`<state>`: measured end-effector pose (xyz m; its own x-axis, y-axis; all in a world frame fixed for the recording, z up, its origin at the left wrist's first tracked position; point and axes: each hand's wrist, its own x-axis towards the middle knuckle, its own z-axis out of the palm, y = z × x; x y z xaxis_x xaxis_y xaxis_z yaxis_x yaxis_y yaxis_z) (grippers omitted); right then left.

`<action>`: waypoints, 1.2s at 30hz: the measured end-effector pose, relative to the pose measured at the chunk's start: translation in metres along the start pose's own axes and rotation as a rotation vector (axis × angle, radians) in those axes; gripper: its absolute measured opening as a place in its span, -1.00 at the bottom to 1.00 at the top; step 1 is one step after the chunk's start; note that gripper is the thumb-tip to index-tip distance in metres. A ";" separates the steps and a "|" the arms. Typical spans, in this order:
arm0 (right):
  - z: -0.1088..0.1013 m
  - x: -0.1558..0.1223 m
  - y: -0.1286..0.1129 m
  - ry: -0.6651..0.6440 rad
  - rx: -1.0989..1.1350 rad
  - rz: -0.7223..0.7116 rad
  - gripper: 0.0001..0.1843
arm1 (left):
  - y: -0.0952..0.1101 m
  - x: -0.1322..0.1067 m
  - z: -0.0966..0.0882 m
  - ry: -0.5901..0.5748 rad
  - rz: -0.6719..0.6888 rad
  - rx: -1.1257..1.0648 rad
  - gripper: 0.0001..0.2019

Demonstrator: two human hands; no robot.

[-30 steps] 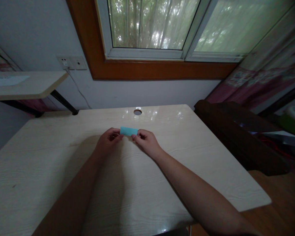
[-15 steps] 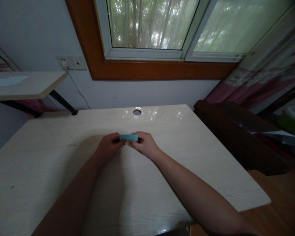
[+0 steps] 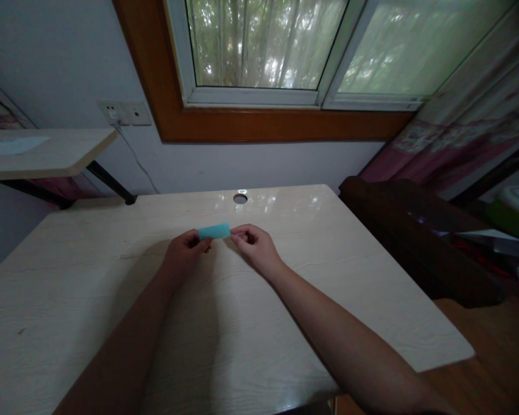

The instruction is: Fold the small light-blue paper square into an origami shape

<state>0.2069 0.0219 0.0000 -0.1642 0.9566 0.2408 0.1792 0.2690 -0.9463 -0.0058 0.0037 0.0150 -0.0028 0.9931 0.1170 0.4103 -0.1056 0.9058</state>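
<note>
A small light-blue strip of paper (image 3: 214,231), seemingly folded, is held just above the pale wood-grain desk (image 3: 259,323). My left hand (image 3: 185,249) pinches its left end, with the thumb along the lower edge. At the other end, my right hand (image 3: 254,243) has thumb and forefinger closed at the strip's right edge. The paper slopes slightly upward toward the right. Fingertips behind it are hidden.
Near the back of the desk is a round cable hole (image 3: 240,198). A raised shelf (image 3: 69,155) on black legs stands at the left. Dark wooden furniture (image 3: 398,230) sits beyond the desk's right edge, and a window is ahead.
The paper strip has shifted left and tilted up at its right end, showing more of its face. My right hand's grip has slid to its right edge; my left hand moved slightly left.
</note>
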 end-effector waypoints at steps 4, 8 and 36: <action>0.000 -0.002 -0.004 -0.155 -0.149 -0.095 -0.79 | -0.001 -0.002 0.005 -0.109 0.033 0.088 -0.74; -0.001 -0.002 -0.004 -0.187 -0.242 -0.119 -0.74 | -0.003 -0.003 0.007 -0.159 0.086 0.137 -0.72; -0.002 0.000 0.001 -0.121 0.057 0.023 -0.74 | 0.003 0.001 0.002 -0.081 0.030 -0.040 -0.80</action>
<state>0.2090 0.0230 -0.0007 -0.2774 0.9409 0.1942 0.1298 0.2370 -0.9628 -0.0022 0.0040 0.0171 0.0832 0.9902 0.1124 0.3724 -0.1355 0.9181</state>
